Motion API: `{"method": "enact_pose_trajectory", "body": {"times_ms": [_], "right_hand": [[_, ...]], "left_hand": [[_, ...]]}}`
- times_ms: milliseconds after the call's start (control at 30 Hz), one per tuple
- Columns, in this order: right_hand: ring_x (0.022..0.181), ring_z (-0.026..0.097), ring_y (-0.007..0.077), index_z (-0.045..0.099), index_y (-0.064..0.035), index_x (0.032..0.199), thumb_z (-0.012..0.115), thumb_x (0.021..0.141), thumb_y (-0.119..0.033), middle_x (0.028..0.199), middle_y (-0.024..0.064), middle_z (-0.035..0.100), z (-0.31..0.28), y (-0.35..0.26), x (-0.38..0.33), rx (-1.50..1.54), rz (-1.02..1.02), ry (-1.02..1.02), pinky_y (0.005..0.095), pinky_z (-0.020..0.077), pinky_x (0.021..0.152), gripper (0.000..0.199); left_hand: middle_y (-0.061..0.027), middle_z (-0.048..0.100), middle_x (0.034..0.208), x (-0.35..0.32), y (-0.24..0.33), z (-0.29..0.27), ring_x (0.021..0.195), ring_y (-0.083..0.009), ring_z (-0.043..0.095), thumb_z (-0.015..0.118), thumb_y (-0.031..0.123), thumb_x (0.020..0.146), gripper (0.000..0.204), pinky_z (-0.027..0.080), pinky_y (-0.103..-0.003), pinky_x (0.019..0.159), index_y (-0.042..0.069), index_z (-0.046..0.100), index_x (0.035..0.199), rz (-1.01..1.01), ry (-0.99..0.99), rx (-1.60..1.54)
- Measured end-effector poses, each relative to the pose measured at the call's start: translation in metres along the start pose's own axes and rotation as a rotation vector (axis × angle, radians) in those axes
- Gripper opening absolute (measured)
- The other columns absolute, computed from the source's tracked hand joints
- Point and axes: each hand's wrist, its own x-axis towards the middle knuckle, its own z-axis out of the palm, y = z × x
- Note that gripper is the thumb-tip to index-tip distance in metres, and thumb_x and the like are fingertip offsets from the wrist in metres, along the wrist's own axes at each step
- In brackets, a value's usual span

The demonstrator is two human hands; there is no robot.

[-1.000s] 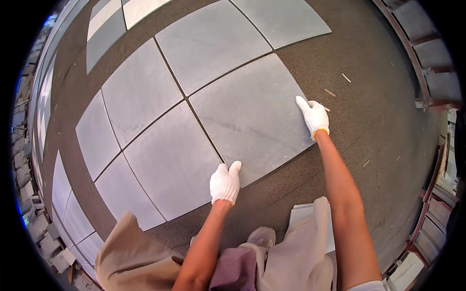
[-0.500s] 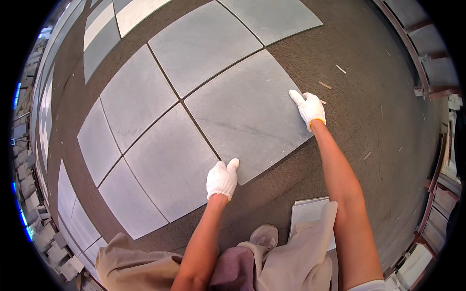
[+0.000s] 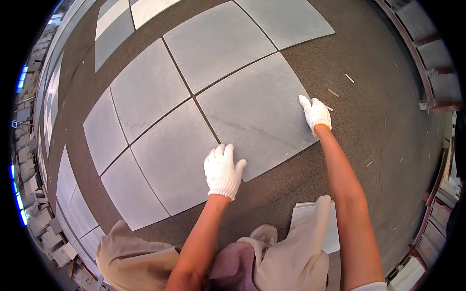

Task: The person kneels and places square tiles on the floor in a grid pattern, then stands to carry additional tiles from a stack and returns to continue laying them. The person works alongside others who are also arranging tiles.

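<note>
Crouched low, a person in white gloves presses both hands on a grey tile (image 3: 257,109) lying flat on a dark gritty bed (image 3: 383,111), last in a grid of like tiles. Left hand (image 3: 223,169) rests at the tile's near corner, fingers together and flat, gripping nothing. Right hand (image 3: 316,113) sits at its right corner, fingers loosely curled over the edge.

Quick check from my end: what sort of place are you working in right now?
Most likely a tiling site, floor or paving. Large grey square tiles lie in a grid on a dark gritty bed, and the gloved left hand and right hand press on the nearest tile. Stacked blocks line the left edge.
</note>
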Motion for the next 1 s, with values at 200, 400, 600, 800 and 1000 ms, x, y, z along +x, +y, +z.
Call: {"method": "enact_pose_trajectory", "body": {"times_ms": [200,400,600,800,1000], "right_hand": [[0.113,0.056,0.0391,0.061,-0.0035,0.114,0.033,0.096,-0.06,0.122,0.0216,0.058,-0.009,-0.014,-0.012,-0.27,-0.102,0.011,0.047,0.0449,0.095,0.066],[0.112,0.058,0.036,0.062,-0.0062,0.116,0.035,0.096,-0.059,0.122,0.0191,0.058,-0.011,-0.02,-0.014,-0.335,-0.085,-0.014,0.0454,0.0466,0.094,0.063],[0.108,0.061,0.0341,0.065,-0.0065,0.111,0.037,0.096,-0.059,0.116,0.018,0.063,-0.014,-0.017,-0.009,-0.422,-0.134,-0.018,0.0445,0.0484,0.091,0.061],[0.089,0.069,0.0301,0.073,-0.0079,0.096,0.05,0.092,-0.054,0.102,0.0127,0.07,-0.049,-0.05,-0.015,-0.827,-0.404,-0.061,0.0435,0.0543,0.077,0.052],[0.125,0.05,0.0371,0.031,-0.0151,0.148,0.078,0.07,-0.049,0.139,0.0204,0.047,-0.046,-0.021,-0.045,-0.414,-0.186,-0.244,0.0435,0.0429,0.103,0.097]], "left_hand": [[-0.0192,0.045,0.134,-0.023,-0.007,0.009,0.125,-0.0389,0.041,0.085,0.043,0.056,0.089,0.033,-0.05,0.103,0.007,0.048,0.128,0.107,-0.045,0.115],[-0.017,0.049,0.128,-0.019,-0.015,0.017,0.12,-0.036,0.046,0.083,0.035,0.061,0.074,0.036,-0.049,0.099,0.007,0.051,0.122,0.133,0.032,0.116],[-0.0167,0.049,0.13,-0.003,-0.017,0.012,0.122,-0.0358,0.045,0.081,0.034,0.065,0.071,0.035,-0.05,0.101,0.005,0.051,0.122,0.205,0.006,0.049],[-0.0201,0.039,0.142,-0.015,-0.022,0.019,0.134,-0.0389,0.034,0.084,0.043,0.06,0.089,0.026,-0.056,0.109,0.006,0.045,0.132,0.198,-0.077,0.047],[-0.0187,0.04,0.141,-0.029,-0.024,0.019,0.133,-0.0382,0.034,0.084,0.039,0.06,0.086,0.025,-0.058,0.109,0.008,0.047,0.131,0.263,-0.103,0.013]]}}
